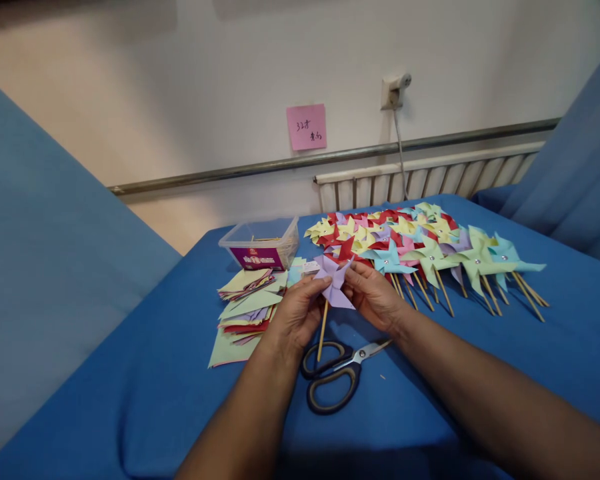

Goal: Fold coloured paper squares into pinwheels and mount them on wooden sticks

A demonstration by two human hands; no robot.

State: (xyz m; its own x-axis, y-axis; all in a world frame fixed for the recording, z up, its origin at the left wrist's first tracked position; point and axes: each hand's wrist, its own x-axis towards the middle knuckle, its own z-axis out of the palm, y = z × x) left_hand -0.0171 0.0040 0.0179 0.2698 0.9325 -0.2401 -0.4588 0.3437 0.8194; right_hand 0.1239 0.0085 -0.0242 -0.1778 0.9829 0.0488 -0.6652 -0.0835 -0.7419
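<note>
The lilac paper pinwheel [334,280] is held up just above the blue cloth-covered table [480,347], between both hands, in front of the paper stacks and the finished pile; its wooden stick [323,330] hangs down from the wheel's back, the lower end close over the scissors' handles. The left hand [295,313] pinches the wheel's left side and the top of the stick between thumb and fingers; the right hand [375,297] grips the right-hand vanes, fingertips curled in toward the centre; both grasps are closed on the pinwheel. To my eye the folded tips are being gathered at the hub, and that is done best by keeping all the points stacked squarely over the middle, pressing lightly so the vanes keep their curve instead of creasing flat, and holding the stick straight behind the centre; whether a pin is already through I cannot tell. The black-handled scissors [333,373] lie on the table just below the hands, blades toward the right; to the left sits a loose stack of cut coloured paper squares [243,307]; behind that, a clear plastic tub [261,243] with a purple label; to the right, a heap of finished pinwheels [420,243] in red, yellow, blue and green, sticks pointing toward the person.
</note>
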